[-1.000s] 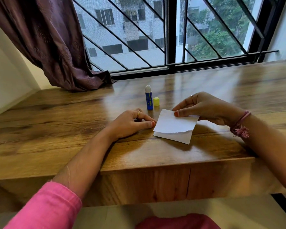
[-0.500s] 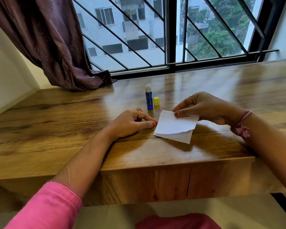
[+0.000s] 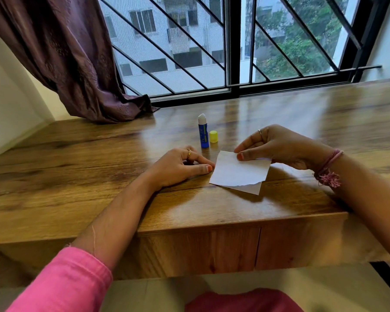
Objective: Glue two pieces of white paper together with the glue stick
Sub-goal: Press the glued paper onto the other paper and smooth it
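Right hand (image 3: 277, 146): I saw it pinching the far edge of the top sheet (image 3: 239, 168) between thumb and forefinger, that edge raised slightly off the desk (image 3: 77, 176).
Left hand (image 3: 178, 166): it rested on the desk just beside the sheets' left edge, fingers loosely curled, holding nothing; I could not tell whether a fingertip touched the paper.
Papers: the top sheet, with a torn near edge, lay over a lower sheet (image 3: 250, 188) whose corner showed beneath it, both near the desk's front edge.
Glue stick (image 3: 203, 131): it stood upright and uncapped behind the sheets, its white tip exposed, with the yellow cap (image 3: 213, 136) just beside it.
Stage, as I judged it: the sheets were being laid together; whether glue was already on them I could not see.
Risk, misalignment: with only one edge held, the top sheet could skew over the lower one, and glue, if applied, would fix it crooked.
Risk, sliding: the lower sheet looked unpinned, so pressing or lifting could drag it across the glossy desk.
Risk, tearing: the ragged edge suggested thin paper; a hard pull at the pinch could rip it.
Risk, glue stick: standing open close to both hands, it could be knocked over and smear the desk, or dry out.
Risk, wrinkles: pressing down unevenly could trap a crease.
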A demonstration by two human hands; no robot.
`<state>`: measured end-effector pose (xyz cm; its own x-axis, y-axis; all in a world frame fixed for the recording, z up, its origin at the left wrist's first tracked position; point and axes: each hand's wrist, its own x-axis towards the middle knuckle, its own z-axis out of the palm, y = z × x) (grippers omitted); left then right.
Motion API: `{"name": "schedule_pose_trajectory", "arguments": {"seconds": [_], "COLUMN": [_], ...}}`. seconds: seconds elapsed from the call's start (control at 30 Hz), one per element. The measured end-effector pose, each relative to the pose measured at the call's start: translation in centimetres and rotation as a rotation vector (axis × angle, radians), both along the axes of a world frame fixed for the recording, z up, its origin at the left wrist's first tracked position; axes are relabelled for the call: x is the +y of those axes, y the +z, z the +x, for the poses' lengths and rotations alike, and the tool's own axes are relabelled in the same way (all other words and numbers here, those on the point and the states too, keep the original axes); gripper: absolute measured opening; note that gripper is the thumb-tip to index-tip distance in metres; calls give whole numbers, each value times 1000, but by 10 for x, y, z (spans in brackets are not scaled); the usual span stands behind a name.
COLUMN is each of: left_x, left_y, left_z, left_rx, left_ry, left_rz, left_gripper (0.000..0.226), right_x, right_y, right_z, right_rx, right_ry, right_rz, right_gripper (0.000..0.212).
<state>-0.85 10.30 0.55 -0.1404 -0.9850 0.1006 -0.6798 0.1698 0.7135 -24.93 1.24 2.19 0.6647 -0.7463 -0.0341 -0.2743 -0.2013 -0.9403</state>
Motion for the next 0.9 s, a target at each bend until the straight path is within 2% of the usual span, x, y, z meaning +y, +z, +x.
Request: {"name": "schedule_pose_trajectory", "arguments": {"seconds": [0.9], "left_x": [-1], "left_y": [0], "left_z": [1], "left_rx": [-22], "left_ry": [-6], "left_rz": [-8], "left_gripper": [19], "right_x": [1], "right_y": [-1], "right_z": [1], "right_rx": [20], "right_ry": [-19], "right_rz": [-36], "right_gripper": [15]}}
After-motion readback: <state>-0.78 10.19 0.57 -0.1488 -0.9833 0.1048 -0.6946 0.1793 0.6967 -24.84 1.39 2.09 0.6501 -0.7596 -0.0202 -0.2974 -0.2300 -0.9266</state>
